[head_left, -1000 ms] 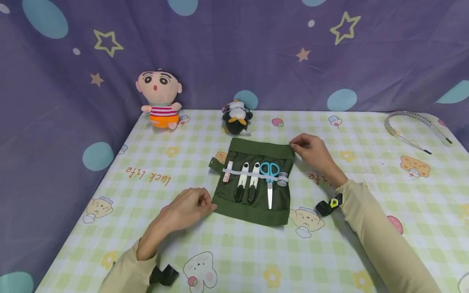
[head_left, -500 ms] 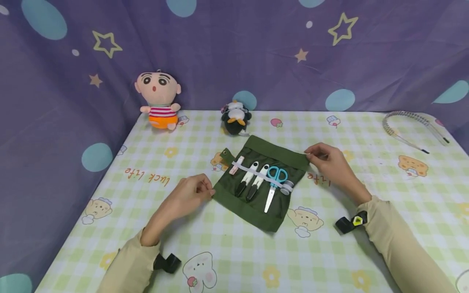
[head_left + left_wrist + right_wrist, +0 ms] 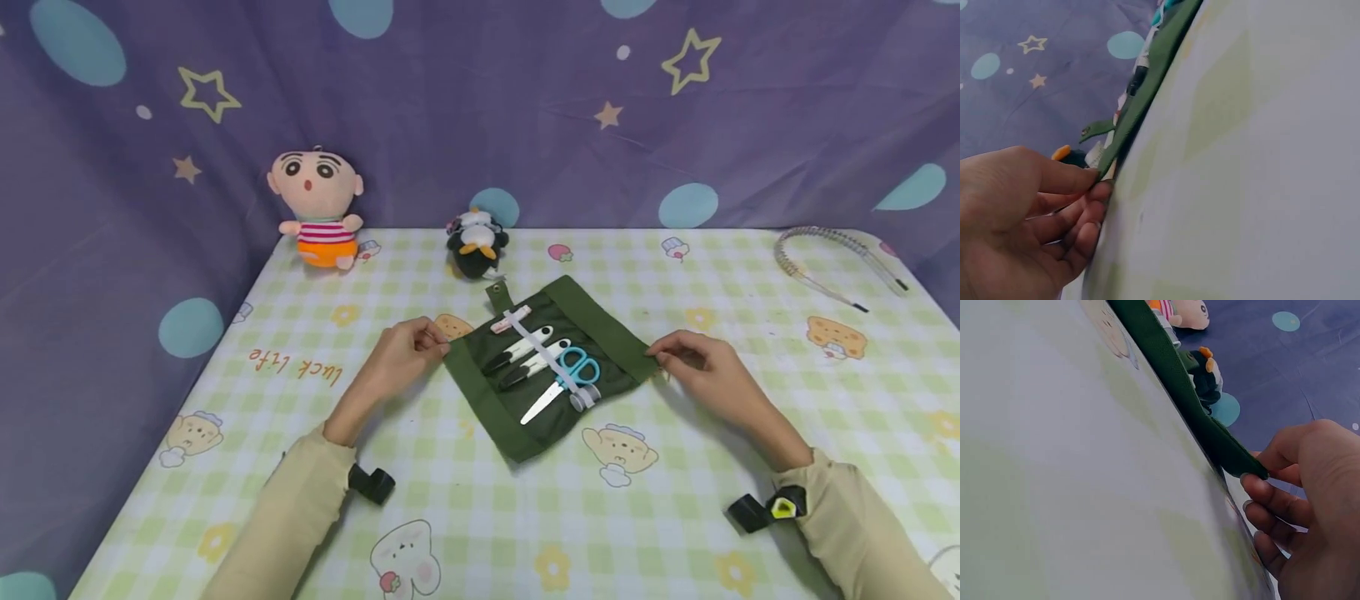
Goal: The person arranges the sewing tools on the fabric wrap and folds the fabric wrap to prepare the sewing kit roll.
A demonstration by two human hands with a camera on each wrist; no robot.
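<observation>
A dark green fabric sewing kit pouch (image 3: 487, 403) lies unfolded and turned at an angle in the middle of the table. Under its white elastic strap sit blue-handled scissors (image 3: 579, 367), two white-and-black thread snips (image 3: 534, 364), a pale pink stick (image 3: 512, 320) and a small grey round container (image 3: 584, 397). My left hand (image 3: 405, 357) pinches the pouch's left corner between thumb and forefinger, also seen in the left wrist view. With thumb and fingers, my right hand (image 3: 701, 371) pinches the right corner, which is lifted in the right wrist view. A snap tab (image 3: 497, 293) sticks out at the far side.
Behind the pouch stands a penguin plush (image 3: 477, 243). A doll plush (image 3: 318, 208) in orange shorts sits at the back left edge, and a headband (image 3: 821, 258) lies at the back right. A checkered cloth (image 3: 660, 533) covers the table; a purple curtain (image 3: 420, 117) hangs behind.
The pouch has turned clockwise between both hands. My left hand has moved away from me, while my right hand has come toward me and to the right.
</observation>
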